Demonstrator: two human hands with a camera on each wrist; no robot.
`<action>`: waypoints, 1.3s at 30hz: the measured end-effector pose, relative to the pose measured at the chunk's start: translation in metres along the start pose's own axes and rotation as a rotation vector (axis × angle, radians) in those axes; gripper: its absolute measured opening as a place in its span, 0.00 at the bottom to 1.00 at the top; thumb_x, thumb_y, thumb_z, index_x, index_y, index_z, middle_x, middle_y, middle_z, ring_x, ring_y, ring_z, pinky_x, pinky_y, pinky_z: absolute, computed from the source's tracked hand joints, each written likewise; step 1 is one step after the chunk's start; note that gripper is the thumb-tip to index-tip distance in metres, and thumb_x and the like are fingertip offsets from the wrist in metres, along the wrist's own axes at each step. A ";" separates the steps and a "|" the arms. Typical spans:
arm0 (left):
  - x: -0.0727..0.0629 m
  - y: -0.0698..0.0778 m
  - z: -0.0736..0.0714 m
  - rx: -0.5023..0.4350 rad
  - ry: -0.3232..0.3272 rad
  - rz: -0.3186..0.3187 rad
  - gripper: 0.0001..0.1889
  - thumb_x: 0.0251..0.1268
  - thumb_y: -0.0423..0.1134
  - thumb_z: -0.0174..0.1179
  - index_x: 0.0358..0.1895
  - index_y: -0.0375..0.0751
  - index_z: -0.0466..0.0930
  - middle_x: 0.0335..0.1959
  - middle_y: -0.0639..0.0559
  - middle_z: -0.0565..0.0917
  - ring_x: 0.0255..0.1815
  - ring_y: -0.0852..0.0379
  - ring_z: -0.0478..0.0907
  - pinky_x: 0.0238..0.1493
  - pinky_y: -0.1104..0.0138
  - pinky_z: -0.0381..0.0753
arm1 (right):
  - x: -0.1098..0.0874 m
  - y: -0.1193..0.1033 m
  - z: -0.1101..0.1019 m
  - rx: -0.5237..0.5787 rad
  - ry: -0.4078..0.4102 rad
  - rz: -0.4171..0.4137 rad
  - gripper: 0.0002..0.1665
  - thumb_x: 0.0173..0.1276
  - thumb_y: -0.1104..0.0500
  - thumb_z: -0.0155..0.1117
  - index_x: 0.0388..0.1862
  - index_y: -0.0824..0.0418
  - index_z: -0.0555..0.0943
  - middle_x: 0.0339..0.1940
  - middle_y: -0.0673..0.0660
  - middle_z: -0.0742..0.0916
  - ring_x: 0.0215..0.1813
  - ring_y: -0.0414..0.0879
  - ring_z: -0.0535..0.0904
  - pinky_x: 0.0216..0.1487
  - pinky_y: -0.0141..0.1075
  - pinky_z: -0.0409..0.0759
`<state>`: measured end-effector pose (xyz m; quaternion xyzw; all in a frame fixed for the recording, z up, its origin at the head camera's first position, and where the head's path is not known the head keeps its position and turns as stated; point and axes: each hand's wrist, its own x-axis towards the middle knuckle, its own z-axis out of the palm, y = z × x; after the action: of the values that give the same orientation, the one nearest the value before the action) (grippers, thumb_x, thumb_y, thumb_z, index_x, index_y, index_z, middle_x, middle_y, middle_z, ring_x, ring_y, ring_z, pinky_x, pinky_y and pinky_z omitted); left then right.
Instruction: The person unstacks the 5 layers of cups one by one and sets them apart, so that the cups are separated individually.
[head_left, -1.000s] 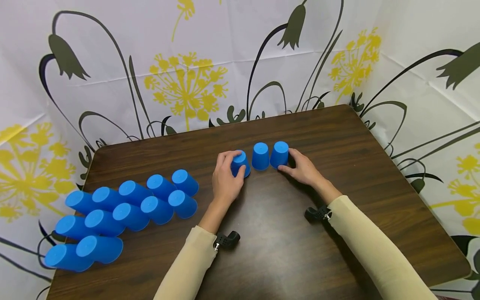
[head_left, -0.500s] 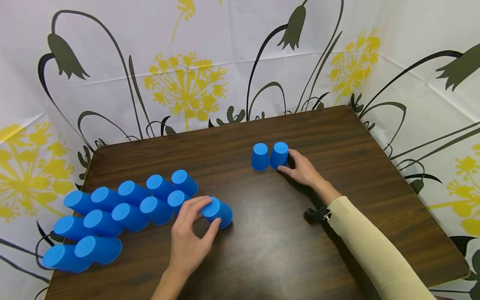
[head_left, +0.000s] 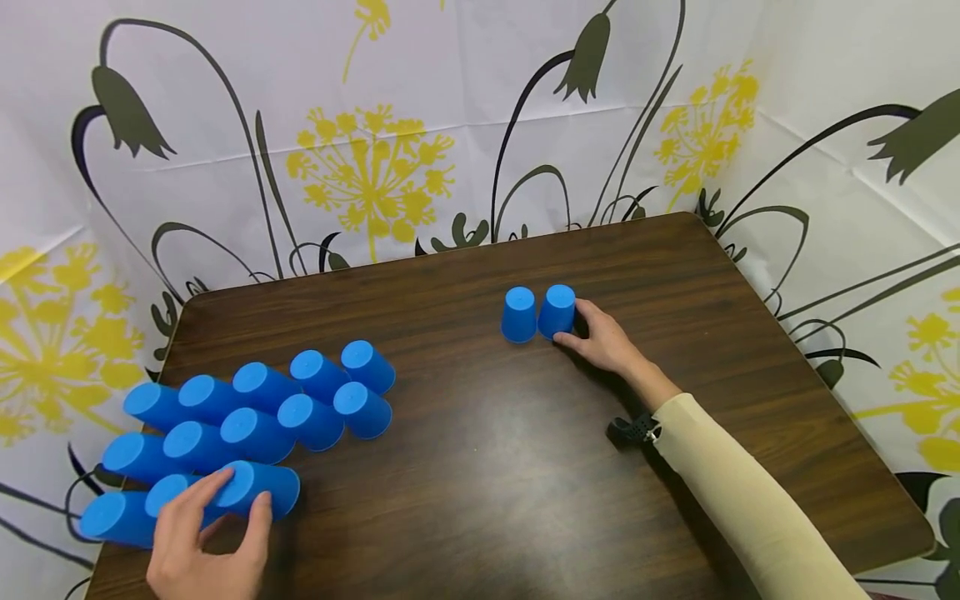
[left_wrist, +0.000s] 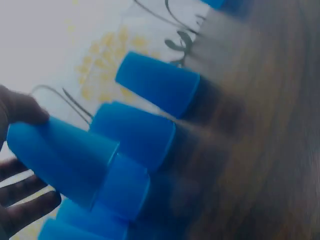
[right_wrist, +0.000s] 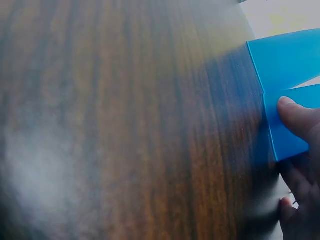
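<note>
Between its thumb and fingers my left hand (head_left: 202,542) grips an upside-down blue cup (head_left: 258,490) at the right end of the nearest row of cups. In the left wrist view the held cup (left_wrist: 62,160) overlaps the cups behind it. A neighbouring cup (head_left: 168,492) in that row is partly hidden by the hand. Farther back, my right hand (head_left: 606,340) holds another upside-down blue cup (head_left: 557,313) by its right side, thumb low on the front. A matching cup (head_left: 518,317) stands just left of it; the right wrist view shows their rims side by side.
Two longer rows of upside-down blue cups, a back row cup (head_left: 262,384) and a middle row cup (head_left: 311,422) among them, stand on the left of the dark wooden table (head_left: 480,500). A white curtain (head_left: 465,75) with a flower print hangs behind the table edge.
My left hand has carried one cup from the left of the far group of three, leftward and nearer, to the nearest row. My right hand has stayed at its cup.
</note>
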<state>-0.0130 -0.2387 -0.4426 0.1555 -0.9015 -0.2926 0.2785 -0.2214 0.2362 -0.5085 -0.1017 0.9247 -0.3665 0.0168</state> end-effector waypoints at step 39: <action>0.005 -0.016 0.008 0.112 -0.047 -0.140 0.30 0.59 0.35 0.69 0.66 0.42 0.74 0.68 0.42 0.70 0.67 0.40 0.68 0.51 0.38 0.75 | 0.000 0.000 0.002 0.010 0.006 0.012 0.41 0.69 0.49 0.66 0.74 0.65 0.62 0.70 0.67 0.71 0.71 0.63 0.65 0.70 0.59 0.61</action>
<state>-0.0198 -0.2495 -0.4561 0.2266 -0.9095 -0.2641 0.2272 -0.2212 0.2349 -0.5105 -0.0951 0.9234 -0.3715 0.0170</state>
